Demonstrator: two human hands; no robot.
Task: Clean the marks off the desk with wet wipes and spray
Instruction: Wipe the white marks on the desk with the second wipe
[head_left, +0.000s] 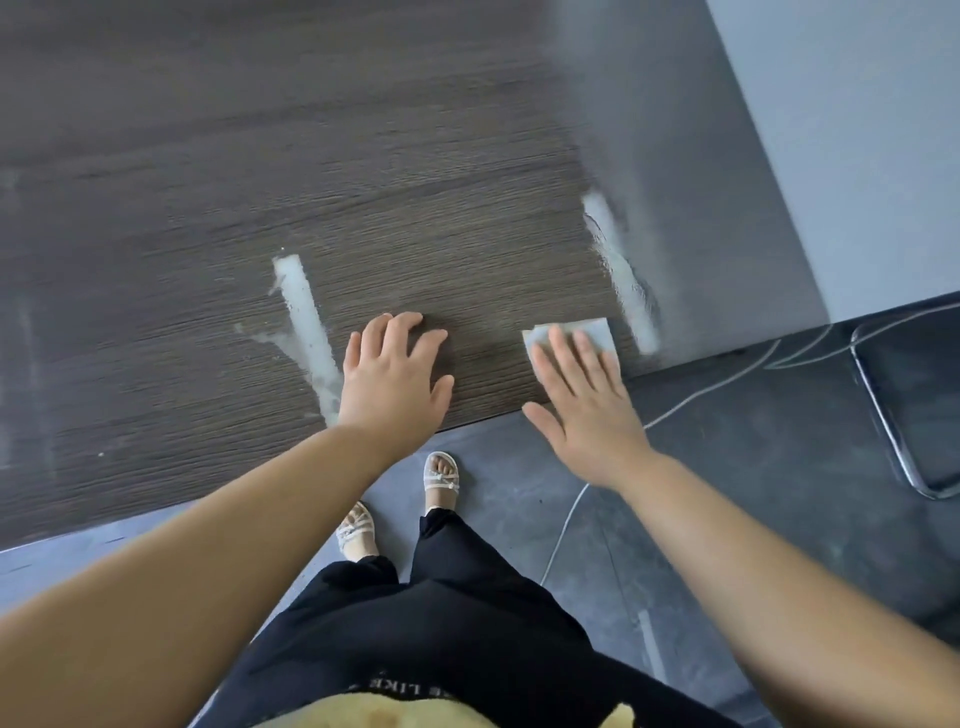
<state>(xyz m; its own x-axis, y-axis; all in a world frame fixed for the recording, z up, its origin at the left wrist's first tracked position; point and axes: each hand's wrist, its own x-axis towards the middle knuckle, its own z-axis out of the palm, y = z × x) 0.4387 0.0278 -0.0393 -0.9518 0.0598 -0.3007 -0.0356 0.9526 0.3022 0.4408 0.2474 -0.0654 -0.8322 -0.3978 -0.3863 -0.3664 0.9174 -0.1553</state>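
A folded wet wipe is pressed flat on the dark wood counter by the right hand, close to the near edge. Its fingers are held straight and spread over the wipe rather than curled round it, probably so that weight is passed evenly into it for rubbing. The wipe is set just left of the right white streak, apparently ready to be swept across it. The left hand is rested on the bare wood, fingers loosely spread and holding nothing, probably as a brace while the body is leant forward. It lies just beside the lower end of the left white streak. Both streaks show plainly, so the cleaning is judged barely begun. No spray bottle is seen.
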